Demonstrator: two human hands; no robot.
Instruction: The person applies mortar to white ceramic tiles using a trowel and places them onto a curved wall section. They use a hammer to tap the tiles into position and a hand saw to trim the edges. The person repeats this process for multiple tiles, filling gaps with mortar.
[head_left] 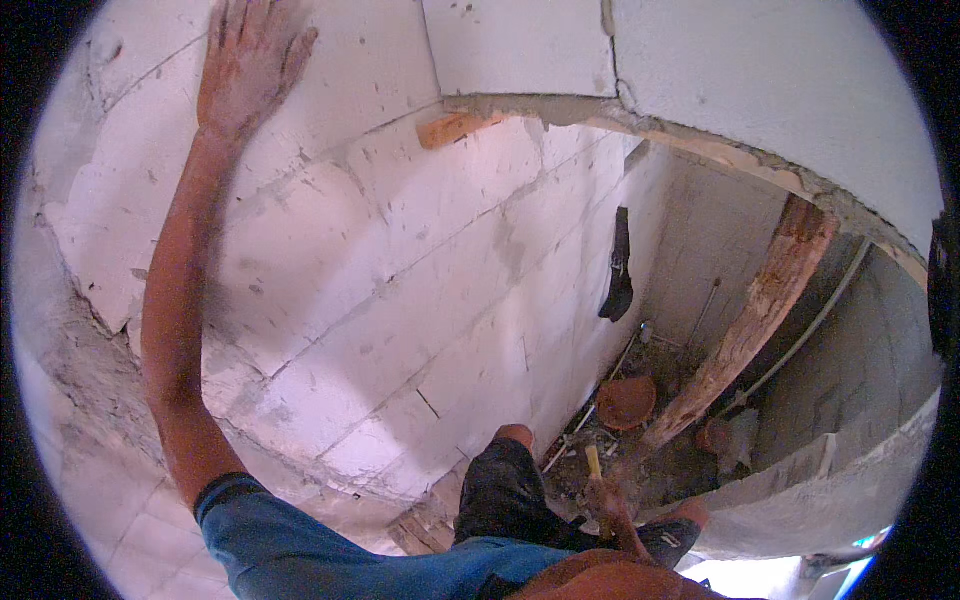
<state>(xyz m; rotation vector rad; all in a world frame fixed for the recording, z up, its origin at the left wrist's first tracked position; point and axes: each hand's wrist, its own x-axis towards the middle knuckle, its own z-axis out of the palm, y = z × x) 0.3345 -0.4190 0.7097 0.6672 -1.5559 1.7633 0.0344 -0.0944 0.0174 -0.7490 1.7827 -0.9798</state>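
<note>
My left arm stretches up along a wall of pale blocks [440, 260]. My left hand [245, 85] lies flat against this wall near the top edge, fingers spread, holding nothing. Low in the view, between my knees, my right hand [606, 497] is closed around a yellow handle [593, 461]. Its upper end sticks out above my fist; the rest of the tool is hidden, so its kind does not show.
A rough wooden post [750, 320] leans on the right beside a pale pipe [815, 325]. On the rubble-strewn floor stands a reddish-brown bucket [626, 402]. A dark sock-like thing [618, 265] hangs on the wall. Overhead runs a rough block edge [720, 145] with an orange wooden piece [455, 130].
</note>
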